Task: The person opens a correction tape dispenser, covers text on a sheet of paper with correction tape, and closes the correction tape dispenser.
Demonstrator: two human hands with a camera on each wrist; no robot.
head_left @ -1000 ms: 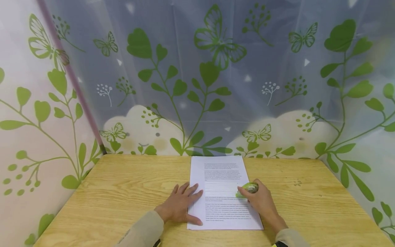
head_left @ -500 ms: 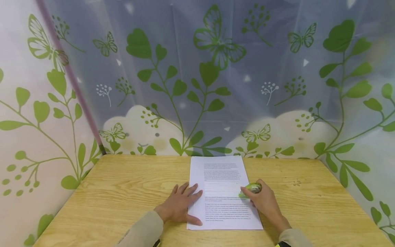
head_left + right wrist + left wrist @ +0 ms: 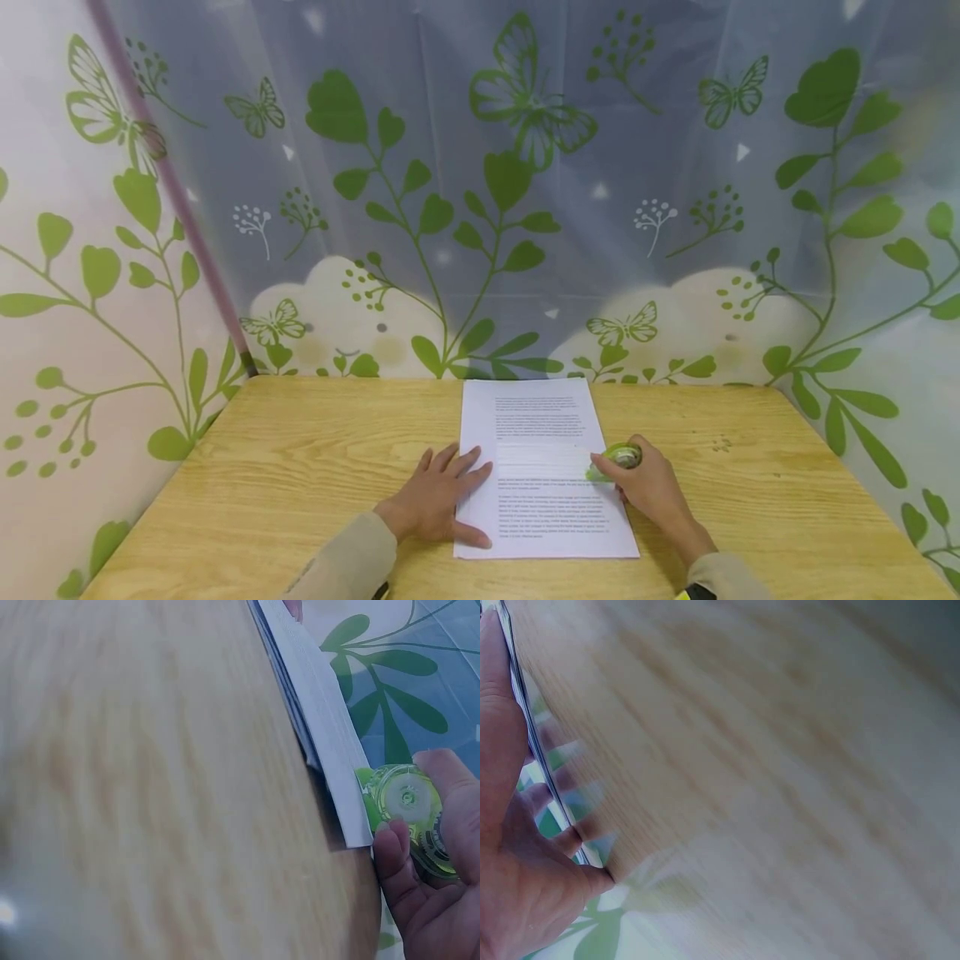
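A stack of white printed paper [image 3: 543, 521] lies on the wooden table, with a band of its text whited out across the middle. My left hand [image 3: 438, 497] rests with spread fingers on the stack's left edge. In my right hand [image 3: 656, 482] is a green correction tape dispenser [image 3: 617, 460], pinched between thumb and fingers near the right edge of the page. The right wrist view shows the clear green case of the correction tape [image 3: 401, 799] with its round reel, its tip right at the paper [image 3: 319, 724].
The wooden table [image 3: 315, 450] spreads out on both sides of the paper. Behind it hangs a curtain [image 3: 420, 208] printed with green leaves, butterflies and clouds. A pinkish pole [image 3: 198, 225] stands at the back left corner.
My right hand has slid a little to the right with the correction tape, toward the page's right edge. The left hand has stayed in place on the paper.
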